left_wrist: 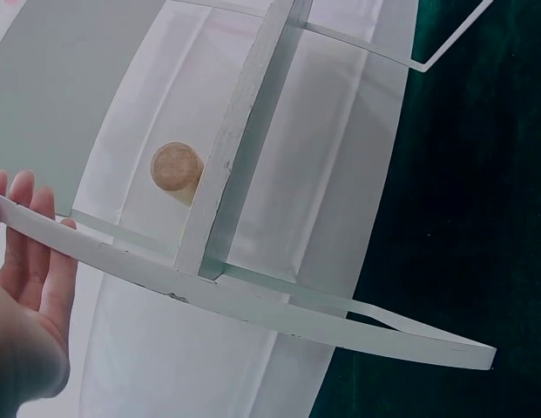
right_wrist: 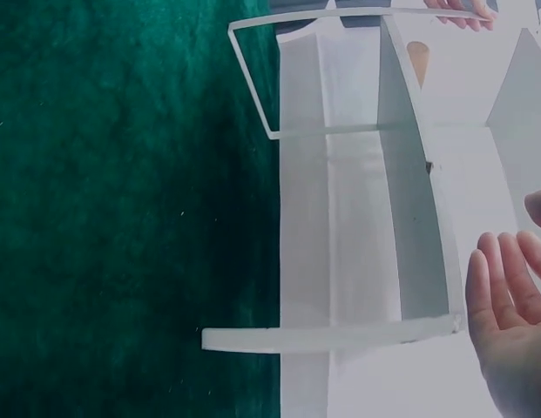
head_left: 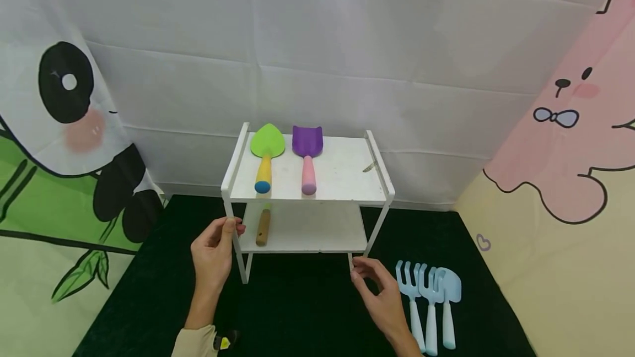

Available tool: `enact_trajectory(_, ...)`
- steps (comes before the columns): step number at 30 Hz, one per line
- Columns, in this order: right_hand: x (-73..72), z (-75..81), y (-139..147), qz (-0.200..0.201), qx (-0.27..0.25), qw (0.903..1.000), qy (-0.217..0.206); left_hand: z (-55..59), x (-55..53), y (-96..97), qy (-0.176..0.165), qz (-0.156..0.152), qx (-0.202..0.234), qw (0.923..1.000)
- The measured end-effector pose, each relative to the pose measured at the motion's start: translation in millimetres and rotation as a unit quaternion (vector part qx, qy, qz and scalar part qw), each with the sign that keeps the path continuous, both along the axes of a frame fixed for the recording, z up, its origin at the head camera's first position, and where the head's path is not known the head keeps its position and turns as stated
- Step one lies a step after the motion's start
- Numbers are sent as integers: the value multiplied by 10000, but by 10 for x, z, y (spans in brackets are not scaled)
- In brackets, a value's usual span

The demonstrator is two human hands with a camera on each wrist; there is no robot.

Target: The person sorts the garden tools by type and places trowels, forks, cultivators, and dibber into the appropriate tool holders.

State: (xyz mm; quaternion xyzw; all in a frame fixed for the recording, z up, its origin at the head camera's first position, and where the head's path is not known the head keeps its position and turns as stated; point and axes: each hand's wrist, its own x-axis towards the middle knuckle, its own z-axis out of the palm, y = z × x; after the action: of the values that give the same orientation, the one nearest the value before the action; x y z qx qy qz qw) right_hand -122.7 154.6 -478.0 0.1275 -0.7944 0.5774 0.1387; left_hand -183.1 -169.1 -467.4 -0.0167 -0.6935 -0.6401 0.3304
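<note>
A small white two-tier shelf [head_left: 342,172] stands in front of me. On its top tier lie a green trowel [head_left: 268,141] with a yellow handle and a purple shovel [head_left: 307,141] with a pink handle. The lower tier holds a tool with a wooden handle [head_left: 264,227], its head mostly hidden under the top board. My left hand [head_left: 213,249] grips the shelf's left front leg [left_wrist: 131,266], fingers behind it. Close by the right front leg [right_wrist: 340,337] is my right hand [head_left: 382,296], fingers extended and thumb apart in the right wrist view.
Two light blue hand forks [head_left: 412,291] and a light blue spade [head_left: 450,285] lie side by side right of my right hand. Dark green cloth [head_left: 297,313] covers the table. White fabric [head_left: 317,70] hangs behind, with a panda print at left and a pink bear print at right.
</note>
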Motion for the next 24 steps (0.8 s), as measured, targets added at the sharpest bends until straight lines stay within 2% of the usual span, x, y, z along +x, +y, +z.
enact_trajectory(3,14,-19,48,-62,15,10000,-15,52,24,27,-52,44,0,10000)
enact_trajectory(9,39,-40,136,-244,77,9996,-114,265,152,108,-21,34,-33,10000)
enact_trajectory(17,74,-87,261,-614,217,9970,-407,316,182,126,-70,-5,-15,10000)
enact_trajectory(24,-21,-460,521,-796,263,9949,-556,313,187,122,-17,33,-34,10000)
